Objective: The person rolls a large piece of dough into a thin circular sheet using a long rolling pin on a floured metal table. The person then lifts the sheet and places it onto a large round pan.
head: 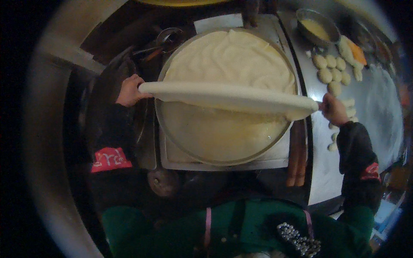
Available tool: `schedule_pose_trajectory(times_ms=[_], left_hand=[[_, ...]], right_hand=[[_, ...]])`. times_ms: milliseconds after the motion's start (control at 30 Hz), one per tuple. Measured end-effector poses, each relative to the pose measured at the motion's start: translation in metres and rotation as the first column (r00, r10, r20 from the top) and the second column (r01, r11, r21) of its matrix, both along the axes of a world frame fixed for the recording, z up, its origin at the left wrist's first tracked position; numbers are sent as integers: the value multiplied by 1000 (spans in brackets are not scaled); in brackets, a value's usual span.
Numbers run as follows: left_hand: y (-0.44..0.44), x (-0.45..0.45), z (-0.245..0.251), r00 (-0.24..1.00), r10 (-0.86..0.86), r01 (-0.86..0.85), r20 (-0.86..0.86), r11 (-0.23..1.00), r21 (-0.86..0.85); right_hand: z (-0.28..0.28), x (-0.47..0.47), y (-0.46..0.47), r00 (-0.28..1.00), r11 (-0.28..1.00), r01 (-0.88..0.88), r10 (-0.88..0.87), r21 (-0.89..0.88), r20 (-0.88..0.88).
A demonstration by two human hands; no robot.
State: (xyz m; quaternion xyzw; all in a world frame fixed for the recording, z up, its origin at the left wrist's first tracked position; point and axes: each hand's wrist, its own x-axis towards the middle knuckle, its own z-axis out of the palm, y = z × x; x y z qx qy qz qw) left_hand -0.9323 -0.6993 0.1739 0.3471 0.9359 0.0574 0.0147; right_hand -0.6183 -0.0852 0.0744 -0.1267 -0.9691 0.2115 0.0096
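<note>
A long rolling pin wrapped in pale dough spans a large round pan from side to side. My left hand grips its left end, just beyond the pan's rim. At the other end, my right hand is closed around the pin, beyond the right rim. A thin, rippled dough sheet covers the far half of the pan. Under the pin, the near half shows a shiny, yellowish pan bottom. The pin itself is mostly hidden by the dough.
On the metal counter at right lie several round dough pieces, and a metal bowl of yellow liquid stands behind them. White flour dusts that counter. Brown rods lie beside the pan; a metal utensil is at back left.
</note>
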Motion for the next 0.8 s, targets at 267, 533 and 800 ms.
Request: schedule_pose_trajectory(times_ms=[267, 533, 800], left_hand=[[10, 53, -38, 915, 245, -249, -321, 968, 28], [25, 49, -27, 959, 209, -151, 191, 949, -278], [132, -13, -119, 681, 452, -213, 576, 875, -434]], right_hand=[[14, -16, 15, 883, 949, -316, 288, 14, 371], [-22, 28, -18, 970, 986, -158, 146, 45, 193], [-24, 49, -36, 990, 992, -123, 123, -5, 64]])
